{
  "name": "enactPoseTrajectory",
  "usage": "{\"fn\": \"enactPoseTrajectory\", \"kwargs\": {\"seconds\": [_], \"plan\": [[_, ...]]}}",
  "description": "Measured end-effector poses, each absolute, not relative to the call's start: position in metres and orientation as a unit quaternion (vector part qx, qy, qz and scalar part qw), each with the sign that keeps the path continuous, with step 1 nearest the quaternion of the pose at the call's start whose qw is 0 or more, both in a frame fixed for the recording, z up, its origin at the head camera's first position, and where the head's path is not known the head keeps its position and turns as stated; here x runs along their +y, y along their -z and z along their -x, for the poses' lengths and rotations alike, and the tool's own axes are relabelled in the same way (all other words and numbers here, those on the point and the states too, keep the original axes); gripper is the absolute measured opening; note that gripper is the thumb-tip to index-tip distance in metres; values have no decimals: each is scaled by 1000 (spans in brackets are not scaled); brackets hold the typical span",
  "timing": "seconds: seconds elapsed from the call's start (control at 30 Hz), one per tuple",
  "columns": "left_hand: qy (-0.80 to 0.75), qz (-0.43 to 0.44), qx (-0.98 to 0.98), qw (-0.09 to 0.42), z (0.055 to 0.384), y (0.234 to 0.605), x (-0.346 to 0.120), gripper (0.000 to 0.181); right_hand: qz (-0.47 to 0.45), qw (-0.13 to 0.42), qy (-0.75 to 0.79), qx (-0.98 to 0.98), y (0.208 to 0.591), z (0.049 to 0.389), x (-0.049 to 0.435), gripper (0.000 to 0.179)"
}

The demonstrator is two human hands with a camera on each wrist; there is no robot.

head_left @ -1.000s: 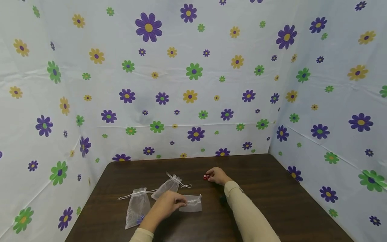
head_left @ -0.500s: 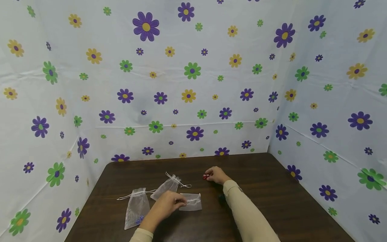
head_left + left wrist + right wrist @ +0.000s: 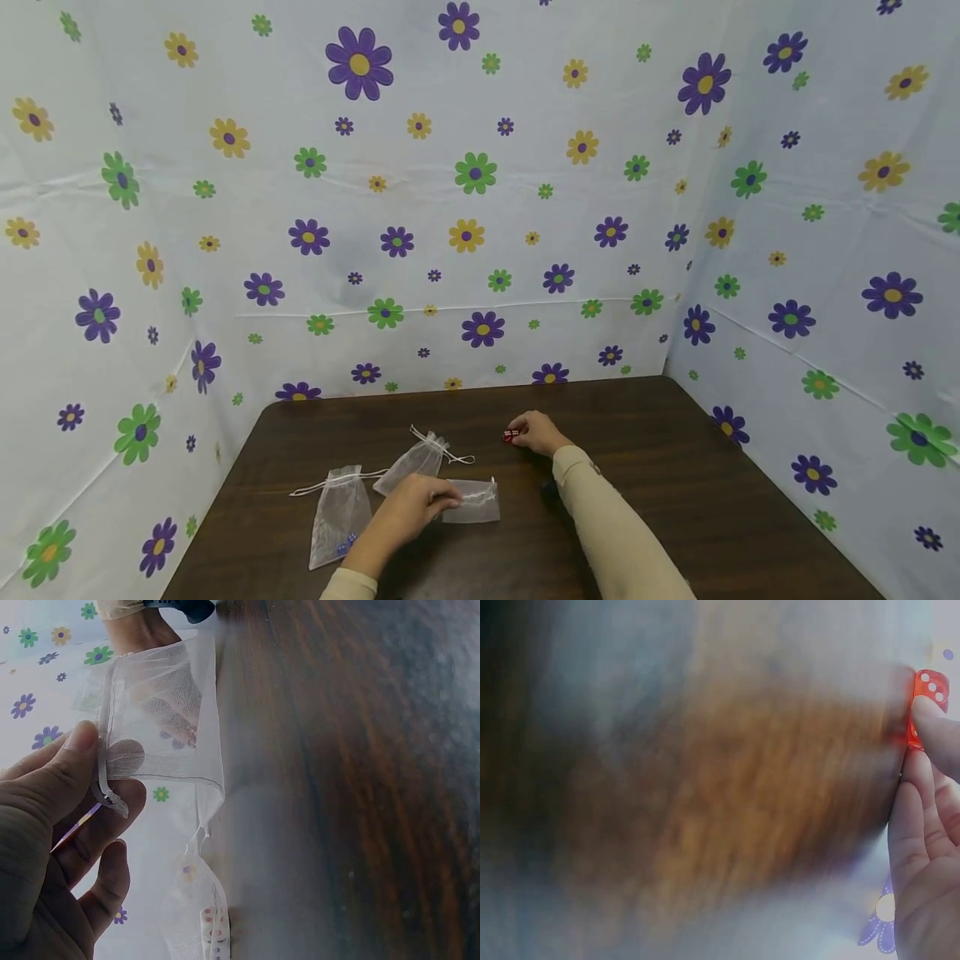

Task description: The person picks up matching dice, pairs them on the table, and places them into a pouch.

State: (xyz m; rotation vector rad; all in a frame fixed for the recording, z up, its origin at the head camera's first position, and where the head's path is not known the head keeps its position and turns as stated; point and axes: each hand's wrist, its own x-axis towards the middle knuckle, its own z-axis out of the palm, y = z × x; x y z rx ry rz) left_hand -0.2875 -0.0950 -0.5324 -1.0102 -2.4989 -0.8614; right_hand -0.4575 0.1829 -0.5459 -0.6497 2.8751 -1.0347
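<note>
My left hand [image 3: 416, 504] pinches the mouth of a small sheer white drawstring bag [image 3: 480, 508] between thumb and index finger. Seen from the left wrist, the bag's mesh [image 3: 161, 690] stretches away from the fingertips, with its hem under the thumb. At the far middle of the table my right hand [image 3: 536, 433] has thumb and fingers on a pair of red dice [image 3: 511, 436] with white dots. The right wrist view shows the thumb pressed against a red die [image 3: 932, 682], other fingers just beneath it; part of the dice is hidden by the thumb.
A sheer bag with blue dice [image 3: 347, 544] inside lies left of my left hand on the dark wooden table [image 3: 712, 500]. Another drawstring bag [image 3: 416, 462] lies behind that hand. Flower-printed white sheets [image 3: 405, 358] border the table's back and sides.
Both hands stay nearly in place, the left on the bag and the right at the red dice. The head view has shifted slightly.
</note>
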Motion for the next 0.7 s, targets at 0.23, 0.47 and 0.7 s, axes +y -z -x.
{"fn": "enactPoseTrajectory", "kwargs": {"seconds": [0.23, 0.47, 0.7], "plan": [[311, 345, -873, 144, 286, 530, -96, 4, 220, 8, 290, 931, 533, 453, 182, 31], [325, 340, -871, 144, 287, 530, -96, 4, 273, -63, 285, 917, 499, 433, 180, 24], [329, 338, -868, 153, 292, 531, -96, 4, 408, -7, 361, 839, 482, 394, 167, 17]]}}
